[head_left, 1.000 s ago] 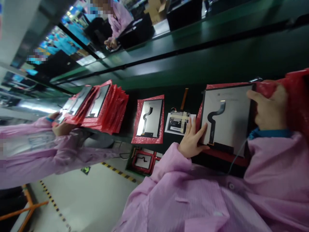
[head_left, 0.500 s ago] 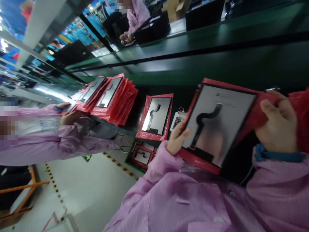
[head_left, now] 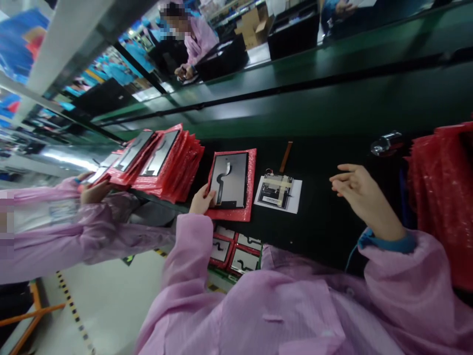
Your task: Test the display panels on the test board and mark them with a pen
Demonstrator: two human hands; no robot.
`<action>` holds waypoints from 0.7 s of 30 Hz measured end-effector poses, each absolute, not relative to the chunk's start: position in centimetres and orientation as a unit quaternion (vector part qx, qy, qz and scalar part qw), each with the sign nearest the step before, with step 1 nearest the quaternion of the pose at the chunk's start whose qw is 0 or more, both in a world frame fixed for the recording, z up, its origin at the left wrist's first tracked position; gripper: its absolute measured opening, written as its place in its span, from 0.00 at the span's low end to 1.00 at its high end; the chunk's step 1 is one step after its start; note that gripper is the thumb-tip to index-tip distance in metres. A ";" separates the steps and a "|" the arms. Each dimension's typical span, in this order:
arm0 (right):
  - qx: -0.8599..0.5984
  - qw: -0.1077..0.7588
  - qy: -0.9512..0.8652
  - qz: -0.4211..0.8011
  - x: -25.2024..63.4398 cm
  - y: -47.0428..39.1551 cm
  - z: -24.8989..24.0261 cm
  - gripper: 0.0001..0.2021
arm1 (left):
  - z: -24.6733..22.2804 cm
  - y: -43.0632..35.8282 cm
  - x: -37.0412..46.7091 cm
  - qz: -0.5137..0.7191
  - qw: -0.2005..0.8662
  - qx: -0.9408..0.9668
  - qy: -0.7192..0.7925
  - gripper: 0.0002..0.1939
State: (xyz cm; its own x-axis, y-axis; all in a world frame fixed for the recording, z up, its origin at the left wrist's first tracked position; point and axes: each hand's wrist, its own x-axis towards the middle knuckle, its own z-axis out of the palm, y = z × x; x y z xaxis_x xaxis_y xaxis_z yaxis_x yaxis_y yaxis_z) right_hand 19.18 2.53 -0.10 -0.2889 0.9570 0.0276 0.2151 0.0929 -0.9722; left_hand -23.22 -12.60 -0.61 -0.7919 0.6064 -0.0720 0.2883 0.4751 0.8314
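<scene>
My left hand [head_left: 201, 200] grips the left edge of a display panel [head_left: 238, 180] with a grey back and a black curved flex cable. A red bubble-wrap sheet [head_left: 252, 170] lies beneath the panel and shows along its right and lower sides. My right hand [head_left: 364, 199], a blue band at its wrist, hovers over the dark bench with fingers stretched out and nothing in them. Between my hands sits a small circuit assembly [head_left: 275, 190] with tape across it, on a white sheet [head_left: 295, 199]. An orange-brown flex strip [head_left: 286, 157] lies just behind it.
Stacked panels in red bubble wrap [head_left: 186, 167] stand to the left, where a co-worker's hands [head_left: 94, 191] hold another. Red bubble bags [head_left: 439, 197] pile up at right, near a clear shiny object [head_left: 386, 144]. A low bin of wrapped panels [head_left: 242, 259] sits below the bench edge.
The panel held by both hands has moved left and down onto the spot where another panel lay. My right hand has let go of the red wrap and moved left.
</scene>
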 end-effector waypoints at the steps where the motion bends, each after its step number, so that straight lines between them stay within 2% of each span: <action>1: -0.466 0.372 -0.659 0.459 19.5 1.5 0.0 0.21 | -0.4 -12.7 -23.0 0.419 0.152 0.277 0.851 0.18; 3: -0.478 0.385 -0.701 0.363 20.5 -1.3 0.4 0.16 | 0.0 -12.8 -22.0 0.366 0.076 0.323 0.869 0.17; 5: -0.490 0.419 -0.727 0.237 22.2 -4.5 1.0 0.16 | 0.4 -12.6 -20.2 0.315 0.000 0.401 0.860 0.16; 7: -0.503 0.449 -0.730 0.109 24.4 -7.2 1.5 0.26 | 0.5 -11.9 -17.4 0.304 -0.045 0.486 0.818 0.17; 9: -0.528 0.495 -0.689 -0.045 26.9 -9.0 1.6 0.34 | 0.4 -10.7 -13.9 0.341 -0.025 0.553 0.760 0.17; 11: -0.561 0.524 -0.614 -0.183 29.5 -9.7 1.3 0.37 | 0.2 -9.3 -9.8 0.372 0.068 0.607 0.698 0.15; 13: -0.596 0.507 -0.574 -0.242 31.4 -9.8 1.1 0.37 | -0.1 -8.0 -5.5 0.387 0.189 0.643 0.633 0.14; 16: -0.617 0.464 -0.588 -0.242 32.8 -9.5 1.3 0.30 | -0.4 -6.4 0.8 0.381 0.337 0.670 0.540 0.14; 21: -0.613 0.511 -0.567 -0.203 32.2 -9.2 2.9 0.18 | 0.4 -5.7 9.4 0.364 0.548 0.647 0.385 0.19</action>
